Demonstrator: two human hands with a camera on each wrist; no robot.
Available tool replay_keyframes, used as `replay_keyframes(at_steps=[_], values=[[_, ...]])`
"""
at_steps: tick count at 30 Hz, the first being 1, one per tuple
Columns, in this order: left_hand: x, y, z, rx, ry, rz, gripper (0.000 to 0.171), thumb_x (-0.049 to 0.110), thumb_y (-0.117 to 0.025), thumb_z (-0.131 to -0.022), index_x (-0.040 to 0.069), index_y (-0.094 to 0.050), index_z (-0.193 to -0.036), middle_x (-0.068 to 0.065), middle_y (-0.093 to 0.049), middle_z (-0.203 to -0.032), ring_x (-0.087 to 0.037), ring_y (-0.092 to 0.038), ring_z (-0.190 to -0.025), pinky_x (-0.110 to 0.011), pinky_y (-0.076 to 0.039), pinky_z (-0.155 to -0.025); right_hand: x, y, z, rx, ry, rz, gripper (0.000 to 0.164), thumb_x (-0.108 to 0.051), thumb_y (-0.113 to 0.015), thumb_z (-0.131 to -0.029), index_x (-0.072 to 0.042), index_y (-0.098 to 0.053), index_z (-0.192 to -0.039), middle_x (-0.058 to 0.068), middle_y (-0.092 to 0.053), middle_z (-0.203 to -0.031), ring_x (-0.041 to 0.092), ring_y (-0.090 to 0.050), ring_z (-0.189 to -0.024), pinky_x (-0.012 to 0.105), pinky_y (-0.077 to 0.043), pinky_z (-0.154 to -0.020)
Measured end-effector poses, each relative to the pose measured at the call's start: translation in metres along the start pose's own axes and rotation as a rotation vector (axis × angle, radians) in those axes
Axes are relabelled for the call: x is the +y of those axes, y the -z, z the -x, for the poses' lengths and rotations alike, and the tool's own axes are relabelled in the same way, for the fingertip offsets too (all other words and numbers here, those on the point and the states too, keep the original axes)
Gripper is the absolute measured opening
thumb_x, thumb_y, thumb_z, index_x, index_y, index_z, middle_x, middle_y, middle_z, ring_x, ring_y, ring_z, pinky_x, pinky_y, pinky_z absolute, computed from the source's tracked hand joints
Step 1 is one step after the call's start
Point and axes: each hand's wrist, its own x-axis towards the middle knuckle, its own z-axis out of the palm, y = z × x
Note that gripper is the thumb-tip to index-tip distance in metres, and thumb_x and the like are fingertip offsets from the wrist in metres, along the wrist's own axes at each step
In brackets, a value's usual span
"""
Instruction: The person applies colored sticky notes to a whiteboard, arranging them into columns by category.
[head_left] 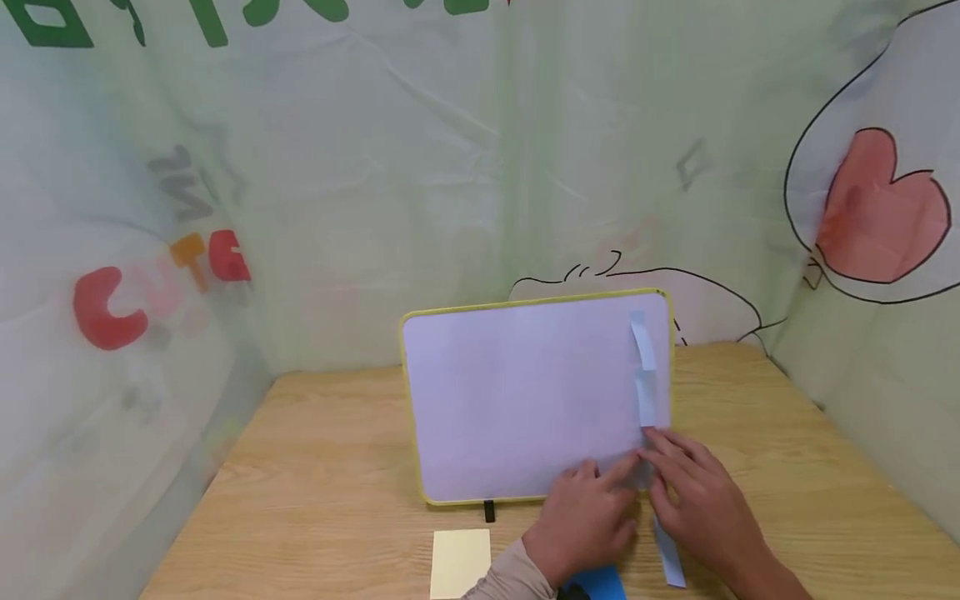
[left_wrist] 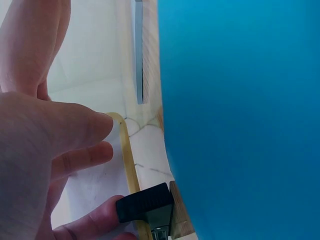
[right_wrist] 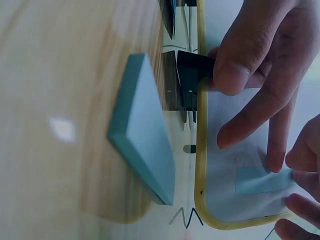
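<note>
A whiteboard [head_left: 525, 400] with a yellow frame stands tilted on the table. Two pale blue sticky strips [head_left: 647, 398] run down its right side, their ends slightly lifted. Below them, a third pale blue strip [right_wrist: 255, 181] lies flat on the board near its lower corner. My left hand [head_left: 588, 517] reaches across the lower edge, an extended finger touching this strip and the thumb beside the black stand foot [right_wrist: 192, 75]. With its fingertips, my right hand [head_left: 701, 500] presses at the strip's upper end from the right.
A pale blue strip pad [head_left: 669, 554] lies on the table [head_left: 315, 475] under my right hand. Left of my left wrist is a yellow note pad [head_left: 460, 562]. A bright blue sheet or pad [head_left: 606, 583] lies partly beneath my left hand. Printed cloth [head_left: 375, 208] surrounds the table.
</note>
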Motion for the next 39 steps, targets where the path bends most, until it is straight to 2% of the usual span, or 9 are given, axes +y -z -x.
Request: replay_keyframes(at_steps=[8,17,23,26,30,33,39], values=[[0.0061,-0.0026,-0.0024,0.005,-0.025,-0.036,0.014,0.044,-0.062,-0.093,0.037,-0.073,-0.099,0.014,-0.039,-0.155,-0.009,-0.052,-0.076,-0.021,-0.042,-0.058,-0.0001,0.0056,0.0061,0.042,-0.035,0.056,0.051,-0.03,-0.035,-0.098,0.002,-0.075,-0.102,0.017,-0.07,-0.118,0.037,-0.06,-0.107,0.015,-0.015,-0.114],[0.0047,0.0023,-0.0079,-0.044,-0.016,0.017,0.015,0.043,-0.061,-0.096,0.037,-0.074,-0.103,0.013,-0.038,-0.157,-0.007,-0.047,-0.074,-0.019,-0.042,-0.061,0.0025,0.0085,0.0064,-0.005,-0.115,0.083,0.039,-0.023,-0.048,-0.089,0.002,-0.076,-0.1,0.014,-0.067,-0.127,0.037,-0.061,-0.108,0.013,-0.011,-0.113],[0.0049,0.0024,-0.0068,-0.024,-0.03,-0.011,0.016,0.043,-0.061,-0.096,0.036,-0.074,-0.103,0.013,-0.039,-0.156,-0.007,-0.047,-0.072,-0.018,-0.039,-0.057,0.0048,0.0054,0.0061,0.041,-0.049,0.06,0.051,-0.033,-0.037,-0.098,0.002,-0.075,-0.102,0.016,-0.068,-0.124,0.038,-0.061,-0.106,0.013,-0.014,-0.113],[0.0043,0.0012,-0.0049,-0.02,-0.034,-0.029,0.017,0.044,-0.061,-0.096,0.036,-0.074,-0.104,0.012,-0.041,-0.155,-0.008,-0.048,-0.073,-0.019,-0.04,-0.057,0.0062,0.0028,0.0054,0.035,-0.002,0.032,0.053,-0.036,-0.036,-0.102,0.0,-0.074,-0.104,0.016,-0.067,-0.125,0.037,-0.059,-0.108,0.015,-0.015,-0.113],[0.0024,-0.0001,-0.003,-0.003,-0.033,-0.024,0.017,0.043,-0.062,-0.096,0.035,-0.073,-0.106,0.012,-0.042,-0.153,-0.009,-0.049,-0.073,-0.019,-0.041,-0.058,0.0079,0.0016,0.0034,0.0,0.003,0.005,0.054,-0.037,-0.035,-0.102,-0.001,-0.074,-0.106,0.013,-0.066,-0.127,0.035,-0.057,-0.111,0.015,-0.016,-0.113],[0.0009,-0.0008,-0.0016,0.018,-0.034,-0.015,0.018,0.042,-0.063,-0.095,0.034,-0.073,-0.108,0.013,-0.042,-0.154,-0.01,-0.049,-0.072,-0.019,-0.04,-0.057,0.0083,0.0017,0.0017,-0.009,-0.008,-0.015,0.049,-0.031,-0.038,-0.099,0.0,-0.075,-0.104,0.013,-0.066,-0.128,0.034,-0.057,-0.111,0.013,-0.017,-0.112],[0.0012,-0.0011,0.0005,0.101,-0.061,-0.052,0.015,0.039,-0.064,-0.094,0.031,-0.073,-0.103,0.013,-0.041,-0.154,-0.011,-0.05,-0.067,-0.02,-0.038,-0.054,0.0076,0.0036,0.0019,-0.021,-0.038,-0.048,0.036,-0.013,-0.051,-0.083,-0.001,-0.074,-0.107,0.01,-0.065,-0.131,0.031,-0.057,-0.111,0.008,-0.018,-0.108]])
